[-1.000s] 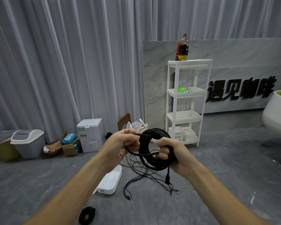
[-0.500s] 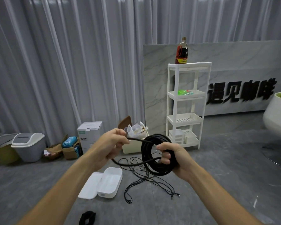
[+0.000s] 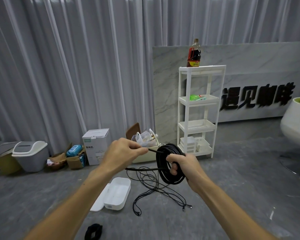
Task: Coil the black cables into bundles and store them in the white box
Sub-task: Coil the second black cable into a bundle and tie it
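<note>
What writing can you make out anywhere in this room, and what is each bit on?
"遇见咖啡": big black raised characters on the marble wall panel.
"咖啡机": small print on the white carton by the curtain; the green logo above it is too small to read.
Red and yellow label on the dark sauce bottle on top of the white shelf rack: too blurred to read.
Blue packet in the cardboard box: print unreadable.

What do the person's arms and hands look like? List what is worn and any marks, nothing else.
Both forearms are bare to the frame's edge: no sleeves, gloves or watch show. The left hand and right hand carry no visible rings. No clear markings can be made out.
</note>
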Motion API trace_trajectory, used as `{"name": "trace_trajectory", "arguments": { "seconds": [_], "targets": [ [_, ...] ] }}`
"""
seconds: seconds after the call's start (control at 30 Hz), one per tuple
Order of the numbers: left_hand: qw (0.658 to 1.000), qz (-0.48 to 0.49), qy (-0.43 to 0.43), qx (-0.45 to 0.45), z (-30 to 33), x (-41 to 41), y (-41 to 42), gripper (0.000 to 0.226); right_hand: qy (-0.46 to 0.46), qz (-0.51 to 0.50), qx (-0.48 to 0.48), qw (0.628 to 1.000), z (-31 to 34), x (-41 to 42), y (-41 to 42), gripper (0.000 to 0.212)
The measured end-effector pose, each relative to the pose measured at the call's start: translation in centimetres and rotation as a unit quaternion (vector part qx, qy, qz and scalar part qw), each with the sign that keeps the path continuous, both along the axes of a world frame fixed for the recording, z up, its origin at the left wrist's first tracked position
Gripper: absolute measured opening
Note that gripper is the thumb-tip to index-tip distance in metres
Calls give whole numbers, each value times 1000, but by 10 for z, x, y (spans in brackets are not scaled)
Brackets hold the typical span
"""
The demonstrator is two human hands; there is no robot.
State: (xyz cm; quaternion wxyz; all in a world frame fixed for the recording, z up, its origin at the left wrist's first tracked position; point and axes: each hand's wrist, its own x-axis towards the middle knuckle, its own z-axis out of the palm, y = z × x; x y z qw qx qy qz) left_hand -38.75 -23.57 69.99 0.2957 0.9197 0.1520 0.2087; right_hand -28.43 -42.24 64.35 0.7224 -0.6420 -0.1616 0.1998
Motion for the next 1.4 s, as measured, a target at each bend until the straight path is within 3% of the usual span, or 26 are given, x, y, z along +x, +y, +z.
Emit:
{"name": "trace_trajectory", "arguments": {
  "seconds": [0.07, 0.1, 0.17, 0.23, 0.33, 0.43, 0.5, 0.6, 0.73, 0.93, 1.1, 1.27, 1.33, 1.4],
  "targets": [
    [998, -14, -38, -43, 0, 0, 3, 21, -1, -2, 18, 1000, 3, 1, -2, 22],
    [988, -24, -58, -139, -1, -1, 5, 19, 14, 2, 41, 999, 3, 2, -4, 24],
    [928, -53, -65, -363, -5, -4, 7, 15, 51, 13, 91, 994, 3, 4, -9, 27],
    [876, -79, -69, -471, -13, -6, 6, 17, 53, 18, 103, 993, 1, 6, -13, 29],
    [870, -68, -91, -480, -18, -6, 1, 16, -18, 17, 36, 999, -8, 6, -15, 20],
    [896, -43, -93, -432, -20, -6, -2, 20, -88, -1, -55, 995, -19, 3, -14, 18],
    [910, -37, -90, -402, -24, -6, -4, 24, -84, -10, -63, 994, -26, 2, -14, 23],
    [940, -29, -91, -327, -30, -6, -3, 20, -63, -22, -39, 997, -38, 3, -13, 27],
    [978, -46, -49, -198, -46, -2, 6, 15, -127, -68, -118, 983, -52, 7, -15, 22],
    [980, -52, -37, -191, -79, 9, 21, 20, 23, -32, 3, 999, -75, 6, -11, 46],
    [948, 7, -9, -317, -126, 27, 28, 31, 131, 29, 99, 986, -103, -6, 12, 43],
    [832, 78, -12, -549, -181, 47, 19, 33, 155, 46, 95, 982, -141, -13, 49, 42],
    [821, 110, -2, -560, -206, 58, 20, 37, 160, 42, 87, 982, -160, -13, 61, 34],
    [827, 139, 8, -545, -233, 67, 20, 40, 153, 49, 75, 984, -176, -14, 72, 11]
  ]
}}
